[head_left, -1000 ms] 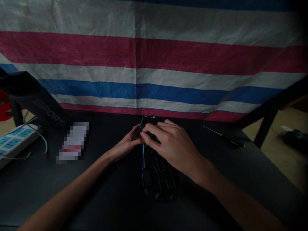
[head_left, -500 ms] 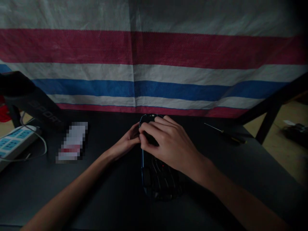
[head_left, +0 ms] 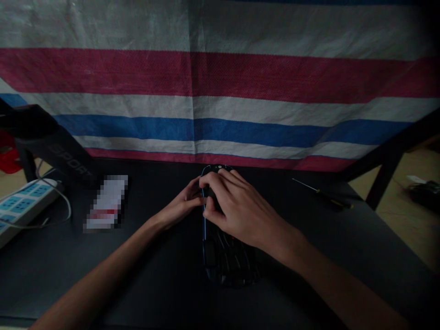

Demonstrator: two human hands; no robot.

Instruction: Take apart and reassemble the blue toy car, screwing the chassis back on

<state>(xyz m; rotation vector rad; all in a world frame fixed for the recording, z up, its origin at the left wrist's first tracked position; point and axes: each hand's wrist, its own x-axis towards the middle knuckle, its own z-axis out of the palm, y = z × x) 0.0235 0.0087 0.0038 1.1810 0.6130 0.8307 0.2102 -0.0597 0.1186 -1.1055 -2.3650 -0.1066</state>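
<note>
A dark, long device with a blue edge and wire-like lines on it [head_left: 230,263] lies on the black table [head_left: 154,284], at the middle. My left hand [head_left: 180,204] is at its upper left edge, thumb and fingers closed on that side. Over its upper part bends my right hand [head_left: 237,201], the thumb and index finger curled toward each other. Whatever lies between those fingertips is too dark to make out, and the palm hides much of the device's top.
To the right lies a screwdriver [head_left: 323,195]. On the left are a blurred-out flat object [head_left: 107,201], a white power strip with a cable [head_left: 25,206] and a dark item marked SPORT [head_left: 68,156]. A striped sheet [head_left: 220,78] hangs behind.
My right thumb has moved slightly away from the index finger, so the gap between them looks wider. The whole view has shifted a little. My left hand stays at the device's edge.
</note>
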